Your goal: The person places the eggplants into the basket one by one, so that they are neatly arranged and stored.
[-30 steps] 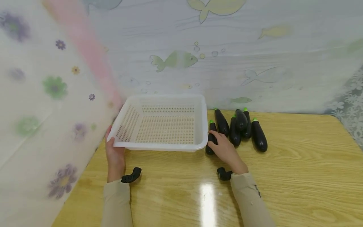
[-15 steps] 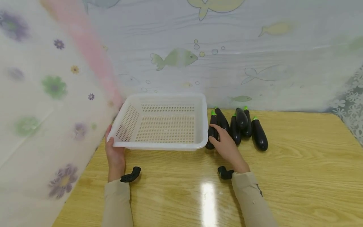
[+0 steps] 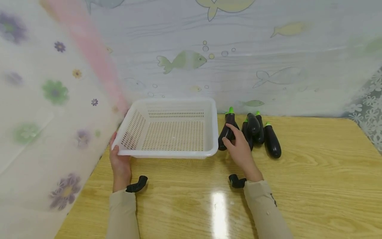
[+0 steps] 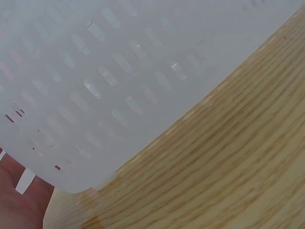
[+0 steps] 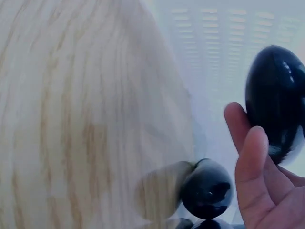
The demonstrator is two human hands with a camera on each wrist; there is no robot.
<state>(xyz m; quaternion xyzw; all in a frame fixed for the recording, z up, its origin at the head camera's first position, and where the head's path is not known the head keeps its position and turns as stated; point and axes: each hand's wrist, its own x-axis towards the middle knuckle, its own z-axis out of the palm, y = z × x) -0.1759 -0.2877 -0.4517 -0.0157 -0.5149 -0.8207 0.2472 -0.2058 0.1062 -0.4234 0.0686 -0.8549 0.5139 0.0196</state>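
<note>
My left hand [image 3: 120,162] grips the near left corner of a white plastic basket [image 3: 167,154], its thumb over the rim. In the left wrist view, fingers [image 4: 35,195] show beside the slotted basket wall [image 4: 119,95]. My right hand [image 3: 241,151] holds a dark eggplant [image 3: 225,134] with a green stem end, just right of the basket. The right wrist view shows this eggplant [image 5: 274,90] between thumb and fingers, apart from the table. It partly hides another eggplant behind it in the head view.
Several more eggplants lie to the right, among them one leaning on others [image 3: 253,124] and one at the outer side [image 3: 273,141]. The wooden table [image 3: 316,172] meets a patterned sheet [image 3: 185,79] at the back and another sheet [image 3: 44,126] on the left.
My right hand has lifted the eggplant and moved it slightly away from me and to the right, its stem end tilting right. The left hand and basket have hardly moved.
</note>
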